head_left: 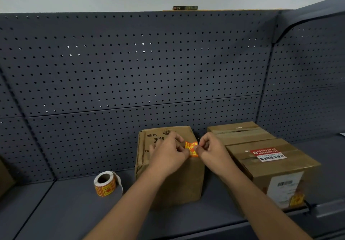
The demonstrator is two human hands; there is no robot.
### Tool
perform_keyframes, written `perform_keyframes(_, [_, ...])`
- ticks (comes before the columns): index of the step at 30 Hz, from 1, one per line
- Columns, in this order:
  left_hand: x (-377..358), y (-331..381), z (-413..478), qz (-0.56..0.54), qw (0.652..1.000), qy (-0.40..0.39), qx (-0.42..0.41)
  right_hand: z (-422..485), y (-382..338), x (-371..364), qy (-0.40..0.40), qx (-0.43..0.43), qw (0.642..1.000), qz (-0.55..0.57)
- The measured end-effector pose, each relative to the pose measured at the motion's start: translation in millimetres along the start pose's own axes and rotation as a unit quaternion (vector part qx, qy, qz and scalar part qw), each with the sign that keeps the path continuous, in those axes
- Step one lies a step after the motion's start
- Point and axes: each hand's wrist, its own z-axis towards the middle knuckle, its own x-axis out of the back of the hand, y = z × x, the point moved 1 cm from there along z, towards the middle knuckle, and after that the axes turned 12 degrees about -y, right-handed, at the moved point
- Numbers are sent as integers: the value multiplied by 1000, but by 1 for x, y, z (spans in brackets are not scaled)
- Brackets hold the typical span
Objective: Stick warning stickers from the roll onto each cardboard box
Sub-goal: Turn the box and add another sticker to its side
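Sticker: an orange and red warning sticker (191,149) with yellow print sits between my two hands, over the top face of the middle box near its right edge. I cannot tell whether it is already pressed flat or partly lifted.
Left hand: my left hand (168,155) lies on the box top with its fingers curled, and the fingertips pinch the sticker's left edge.
Right hand: my right hand (212,152) comes in from the other side, with thumb and forefinger pinching the sticker's right edge and the other fingers curled behind.
Middle box: a creased brown cardboard box (186,180) stands upright on the shelf with dark printed characters on its top, partly under my left hand.
Roll: the sticker roll (106,183) lies on its side on the shelf, left of the middle box and apart from it, with a loose tail of orange stickers hanging at the front.
Right box: a larger taped box (270,166) stands just beside the middle one. It has a red and white label (268,154) on top, a white shipping label (283,189) on its front, and an orange sticker (296,200) at the lower front corner.
Shelf: a dark grey shelf (74,211) carries both boxes and the roll.
Back: a grey pegboard (130,71) rises behind.
Left edge: a sliver of another brown carton (4,176) shows.
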Motion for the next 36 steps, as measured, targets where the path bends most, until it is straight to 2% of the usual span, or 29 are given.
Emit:
perform_keyframes(4, [-4,2,-2,41,999,4,-2,-4,-1,-5,-2,13,1000,6])
perform_keyframes(10, [-1,-4,-7,57,998,5,-13,-11,-2,-17,57,50,995,-59])
perform_keyframes(14, [2,-8,-5,66,998,-7,-17,-10,0,-20,74,24,996,-54])
perform_keyframes(19, [2,-2,3,98,995,-26,8,-1,9,-21,18,-58,996,-61])
perform_keyframes(25, [-3,1,18,174,984,-38,16,8,8,-25,-11,-62,995,-71])
perform_keyframes(28, [-5,-9,16,170,985,-22,4,9,11,-26,-31,-72,997,-4])
perform_keyframes(36, [-3,-7,22,118,991,-67,5,13,17,-26,-20,-70,997,16])
